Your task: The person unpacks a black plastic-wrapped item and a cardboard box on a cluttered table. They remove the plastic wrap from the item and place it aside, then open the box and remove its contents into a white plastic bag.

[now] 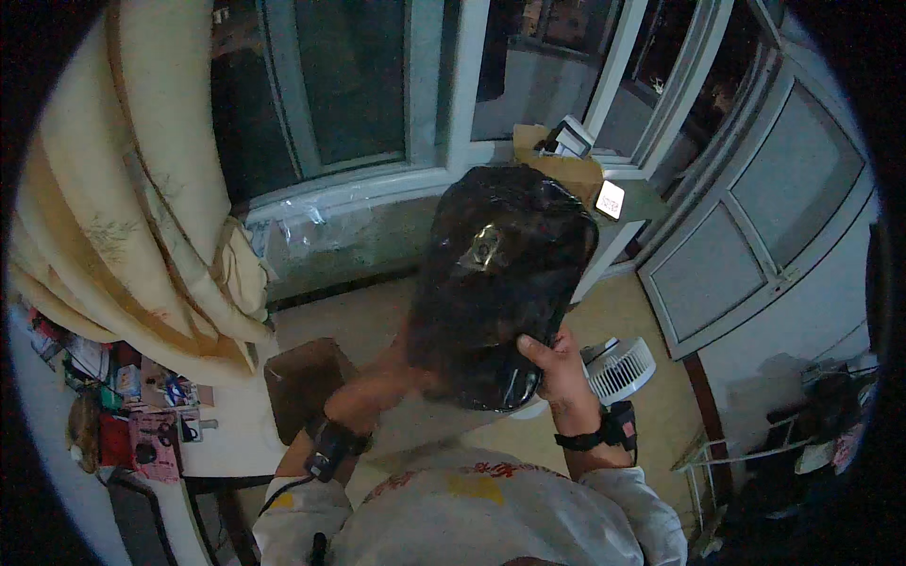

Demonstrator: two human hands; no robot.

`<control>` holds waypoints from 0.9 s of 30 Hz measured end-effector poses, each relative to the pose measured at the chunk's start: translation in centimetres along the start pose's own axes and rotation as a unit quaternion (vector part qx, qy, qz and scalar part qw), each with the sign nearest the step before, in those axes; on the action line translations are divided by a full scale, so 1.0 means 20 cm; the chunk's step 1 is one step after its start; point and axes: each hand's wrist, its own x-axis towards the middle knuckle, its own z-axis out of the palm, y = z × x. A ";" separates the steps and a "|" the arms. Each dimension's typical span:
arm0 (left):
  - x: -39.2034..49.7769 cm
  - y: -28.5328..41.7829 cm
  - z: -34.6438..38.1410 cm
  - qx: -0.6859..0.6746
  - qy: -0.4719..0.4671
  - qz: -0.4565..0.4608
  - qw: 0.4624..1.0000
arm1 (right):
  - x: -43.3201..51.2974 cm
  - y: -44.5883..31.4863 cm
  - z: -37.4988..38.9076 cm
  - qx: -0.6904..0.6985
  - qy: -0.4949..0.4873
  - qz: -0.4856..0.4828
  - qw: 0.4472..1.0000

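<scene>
A large block-shaped package [495, 304] wrapped in glossy black plastic is held up before me, tilted slightly. Gripping its lower right edge is my right hand [559, 364], thumb on the near face and fingers behind. My left hand [417, 378] meets the lower left side; it looks blurred, and its fingers are hidden behind the package. A shiny patch, perhaps clear tape, catches light on the upper face. Both wrists wear black straps with small devices. What the package contains cannot be seen.
To the left, a white desk [230, 439] bears clutter beside a brown cardboard box [308, 378]. A white fan [623, 371] stands right of my right hand. Behind the package, a ledge holds an opened carton [566, 173] and a lit display [610, 200]. A cream curtain [170, 177] hangs left.
</scene>
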 end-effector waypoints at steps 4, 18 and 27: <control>-0.04 0.01 0.04 -0.028 0.026 -0.002 0.999 | 0.02 -0.01 0.04 -0.027 -0.026 -0.081 0.996; -0.16 -0.01 -0.07 0.041 0.144 -0.010 0.989 | 0.09 0.05 0.11 -0.100 -0.109 0.039 0.988; -0.16 0.34 -0.26 -0.101 0.005 0.209 0.973 | 0.07 0.11 0.17 -0.213 -0.194 0.023 0.957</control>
